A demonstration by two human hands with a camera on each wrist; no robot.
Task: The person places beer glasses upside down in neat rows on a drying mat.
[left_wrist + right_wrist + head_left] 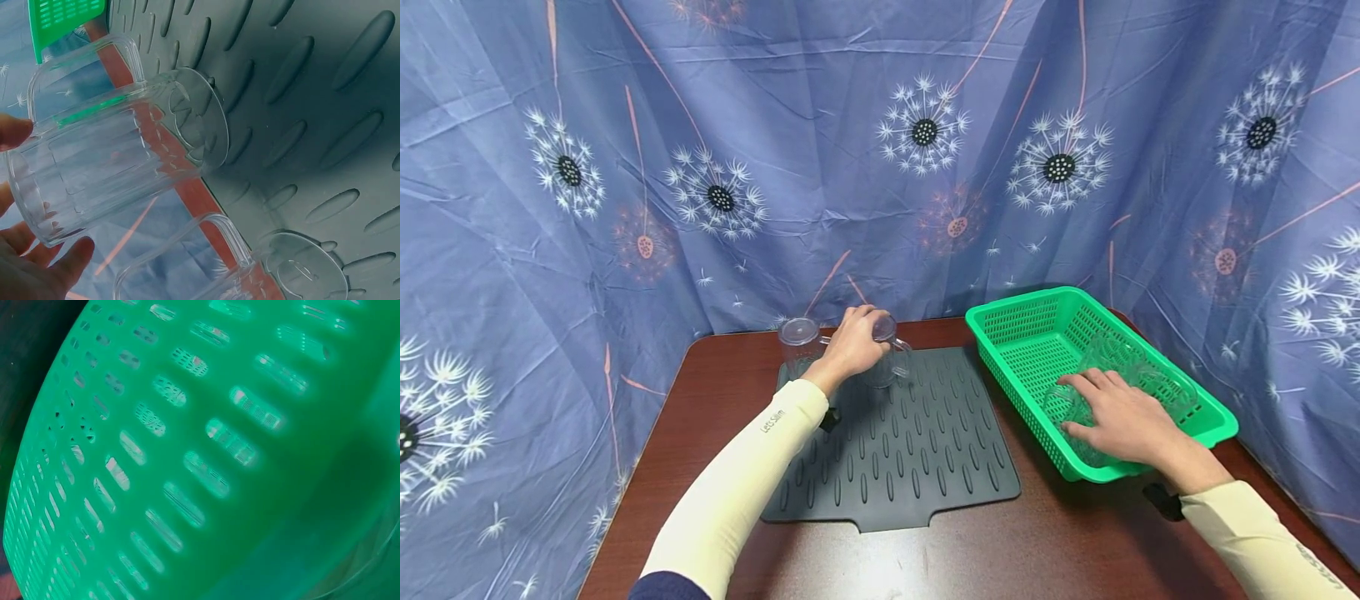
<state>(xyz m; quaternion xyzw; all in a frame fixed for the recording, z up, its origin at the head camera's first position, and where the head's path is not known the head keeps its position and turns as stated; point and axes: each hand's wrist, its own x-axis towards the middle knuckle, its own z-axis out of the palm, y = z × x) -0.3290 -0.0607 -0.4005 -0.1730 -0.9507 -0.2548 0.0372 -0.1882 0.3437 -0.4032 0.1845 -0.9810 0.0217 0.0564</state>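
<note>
Mug [886, 354] stood on the grey mat [917, 450], gripped from above by the left hand [850, 346]; right hand [1120, 417] curled over a clear mug [1070, 406] in the green basket [1022, 321].

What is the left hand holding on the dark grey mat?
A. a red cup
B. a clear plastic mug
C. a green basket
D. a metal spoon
B: in the head view the left hand grips a clear plastic mug with a handle over the dark grey ribbed mat; the left wrist view shows its see-through ribbed wall.
</note>
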